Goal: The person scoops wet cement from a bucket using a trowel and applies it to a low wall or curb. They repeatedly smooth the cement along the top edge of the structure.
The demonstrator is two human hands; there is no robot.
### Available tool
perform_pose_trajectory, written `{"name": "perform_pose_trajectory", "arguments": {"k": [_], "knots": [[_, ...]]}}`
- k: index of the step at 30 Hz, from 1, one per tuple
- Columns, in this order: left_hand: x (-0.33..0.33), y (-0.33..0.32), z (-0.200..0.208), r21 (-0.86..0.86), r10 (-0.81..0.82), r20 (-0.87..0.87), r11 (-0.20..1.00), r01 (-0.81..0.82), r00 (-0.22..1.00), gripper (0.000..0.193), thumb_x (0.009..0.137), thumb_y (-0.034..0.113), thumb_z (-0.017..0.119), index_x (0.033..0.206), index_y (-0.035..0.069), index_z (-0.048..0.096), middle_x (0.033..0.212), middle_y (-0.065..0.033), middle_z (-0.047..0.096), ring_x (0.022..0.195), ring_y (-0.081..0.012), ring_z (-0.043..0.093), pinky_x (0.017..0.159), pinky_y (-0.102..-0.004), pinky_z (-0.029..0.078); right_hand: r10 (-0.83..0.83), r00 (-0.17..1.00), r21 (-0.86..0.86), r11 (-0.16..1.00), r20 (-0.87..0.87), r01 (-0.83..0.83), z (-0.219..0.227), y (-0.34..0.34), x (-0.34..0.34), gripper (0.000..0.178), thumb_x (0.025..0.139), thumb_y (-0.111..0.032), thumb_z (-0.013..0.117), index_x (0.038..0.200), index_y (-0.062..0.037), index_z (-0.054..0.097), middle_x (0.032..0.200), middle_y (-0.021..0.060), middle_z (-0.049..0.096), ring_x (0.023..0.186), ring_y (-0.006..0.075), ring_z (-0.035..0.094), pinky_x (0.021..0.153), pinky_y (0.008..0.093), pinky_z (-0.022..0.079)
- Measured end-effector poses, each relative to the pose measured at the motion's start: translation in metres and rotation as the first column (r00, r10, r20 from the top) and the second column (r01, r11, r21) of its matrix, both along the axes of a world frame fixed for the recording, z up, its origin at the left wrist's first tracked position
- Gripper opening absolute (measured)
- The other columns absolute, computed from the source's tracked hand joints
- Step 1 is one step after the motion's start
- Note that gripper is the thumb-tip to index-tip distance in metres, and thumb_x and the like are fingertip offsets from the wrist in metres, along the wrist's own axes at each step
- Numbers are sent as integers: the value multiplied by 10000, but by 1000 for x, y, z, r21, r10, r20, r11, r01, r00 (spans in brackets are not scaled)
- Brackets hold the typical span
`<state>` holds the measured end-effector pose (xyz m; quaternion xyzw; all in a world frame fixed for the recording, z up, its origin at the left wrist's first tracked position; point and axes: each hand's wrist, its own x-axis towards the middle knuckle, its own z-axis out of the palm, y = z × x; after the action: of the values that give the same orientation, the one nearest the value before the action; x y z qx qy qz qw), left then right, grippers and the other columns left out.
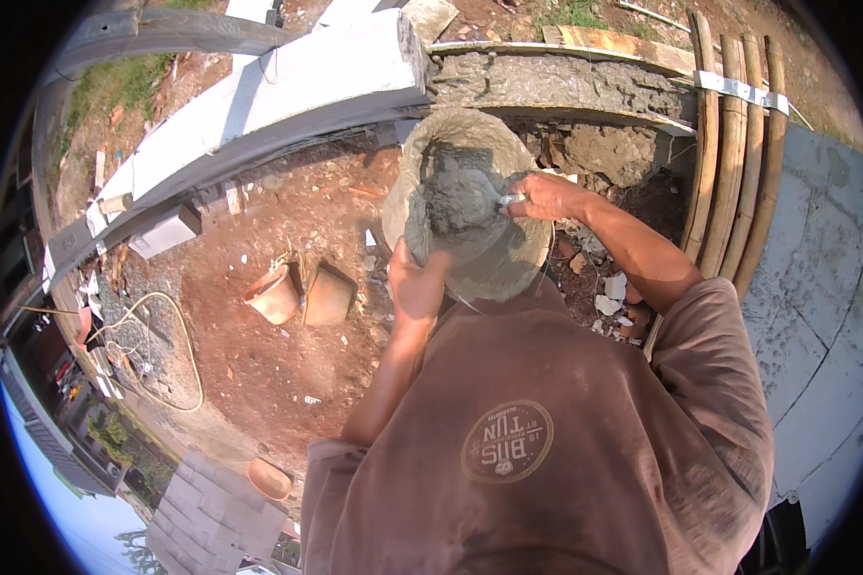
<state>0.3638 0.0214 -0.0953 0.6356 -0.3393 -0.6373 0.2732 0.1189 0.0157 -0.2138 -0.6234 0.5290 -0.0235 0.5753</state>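
A round bucket [415, 131] caked with grey cement stands in front of my chest, its mouth facing up at me. Wet mortar [451, 216] lies inside it. At the bucket's near left rim my left hand [419, 285] is closed, thumb toward the inside. From the right side my right hand [544, 197] reaches over the rim, fingers wrapped round the handle of a trowel [504, 200]. The trowel's blade is coated with mortar and hard to tell from the mix.
A white block wall [297, 81] curves past the far left, meeting a rough mortar-filled strip [556, 84] between boards. Strapped bamboo poles [738, 163] stand at right beside grey slabs [825, 287]. Two buckets [329, 294] and a looped hose [194, 355] lie on the dirt at left. Rubble [612, 294] lies near my right arm.
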Motion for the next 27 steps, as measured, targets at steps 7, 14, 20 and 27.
{"name": "perform_pose_trajectory", "arguments": {"k": [7,14,20,27], "knots": [[3,-8,-18,49,146,-104,989,-142,984,444,744,-53,547,1180,-78,467,1047,-109,581,929,-164,554,806,-288,457,-38,998,42,998,53,36,53,-7,-60,436,844,-440,606,949,-18,633,840,162,644,793,294,609,723,413,459],[2,-4,-29,48,205,-123,978,-201,971,439,759,-52,545,1188,-79,458,1074,-104,574,971,-170,546,847,-292,443,-109,946,31,992,-305,124,135,-47,-148,476,817,-464,603,946,-10,660,802,164,649,791,279,620,746,410,464],[-2,-1,-33,42,275,-108,961,-272,955,311,741,-62,544,1048,-14,541,920,-65,603,812,-152,562,732,-279,458,-115,618,-251,958,-778,-138,87,-58,-149,420,877,-330,532,1230,-103,536,1031,204,633,927,359,622,811,447,499],[7,2,-38,94,231,-21,969,-228,973,335,722,-77,532,1050,-9,542,911,-60,603,804,-155,563,728,-285,461,-232,586,-307,951,-776,-29,41,-57,-143,313,872,-272,527,1149,-130,563,1093,177,607,979,344,616,839,433,503]]}}
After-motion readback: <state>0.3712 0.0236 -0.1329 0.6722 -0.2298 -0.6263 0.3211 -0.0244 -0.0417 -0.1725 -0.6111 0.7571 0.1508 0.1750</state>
